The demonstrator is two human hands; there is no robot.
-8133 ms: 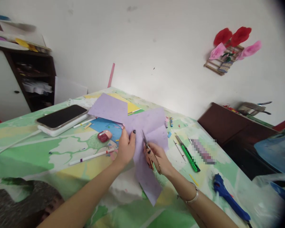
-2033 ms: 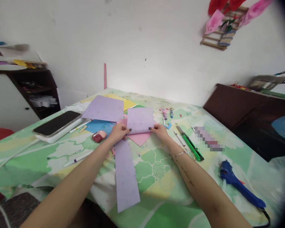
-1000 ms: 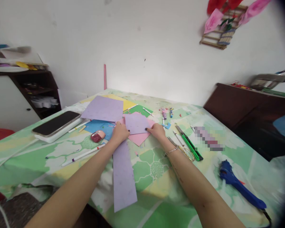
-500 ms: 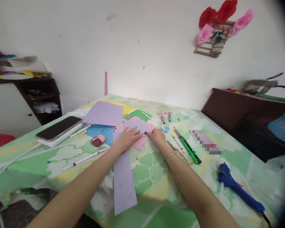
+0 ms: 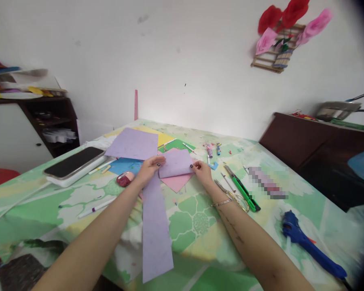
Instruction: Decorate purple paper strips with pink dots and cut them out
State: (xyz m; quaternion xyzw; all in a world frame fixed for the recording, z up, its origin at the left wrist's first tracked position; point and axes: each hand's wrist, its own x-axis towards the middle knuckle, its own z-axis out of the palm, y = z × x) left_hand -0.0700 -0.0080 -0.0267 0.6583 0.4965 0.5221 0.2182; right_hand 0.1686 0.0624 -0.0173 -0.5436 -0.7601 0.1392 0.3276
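Between my hands is a folded purple paper [image 5: 176, 163], slightly raised over a pink sheet [image 5: 177, 184]. My left hand [image 5: 150, 167] holds its left edge, thumb toward the front. At its right edge, the fingertips of my right hand [image 5: 201, 169] pinch the paper. A long purple strip [image 5: 156, 238] runs from under my left hand toward the table's front. Behind my left hand lies a larger purple sheet [image 5: 135, 143], partly over a blue sheet [image 5: 123, 166].
Scissors [image 5: 235, 197] and a green cutter [image 5: 243, 190] lie right of my right hand. Farther right is a blue glue gun [image 5: 311, 246]. A phone [image 5: 75, 161] rests on a white box at left, near a red-and-pink round item [image 5: 125, 178].
My left hand has moved from lying flat on the paper to its left edge. The purple paper is now lifted at the front, with my right hand pinching its corner.
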